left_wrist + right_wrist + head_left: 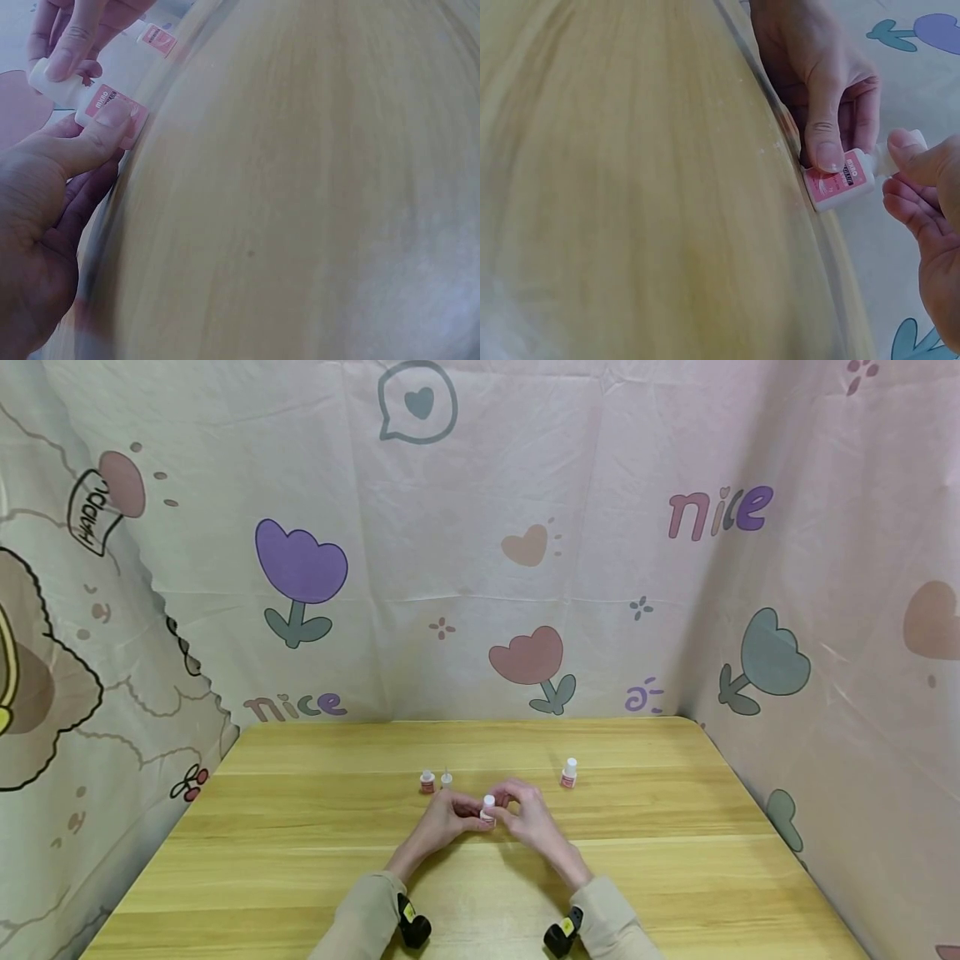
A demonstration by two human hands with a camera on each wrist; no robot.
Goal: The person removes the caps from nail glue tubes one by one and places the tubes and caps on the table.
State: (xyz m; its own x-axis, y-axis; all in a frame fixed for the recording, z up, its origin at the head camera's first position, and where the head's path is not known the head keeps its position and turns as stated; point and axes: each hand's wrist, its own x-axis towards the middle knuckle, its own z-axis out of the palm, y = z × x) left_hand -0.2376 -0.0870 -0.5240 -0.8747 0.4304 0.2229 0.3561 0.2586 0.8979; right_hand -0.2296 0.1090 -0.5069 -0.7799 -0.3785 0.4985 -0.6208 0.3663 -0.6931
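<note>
Between both hands is a small white glue bottle (488,814) with a pink label. My left hand (444,821) pinches the bottle's body, its thumb lying on the label in the left wrist view. At the other end my right hand (528,817) grips the white cap (901,154) between thumb and fingers. Whether the cap is loose cannot be told. In the right wrist view the bottle's label (838,181) faces the camera.
Behind my left hand stand another small bottle (427,783) and a white cap-like piece (447,779) with a thin tip pointing up. A third bottle (569,773), white-capped, stands farther right. The wooden table (300,827) meets a printed cloth (442,552) at the back.
</note>
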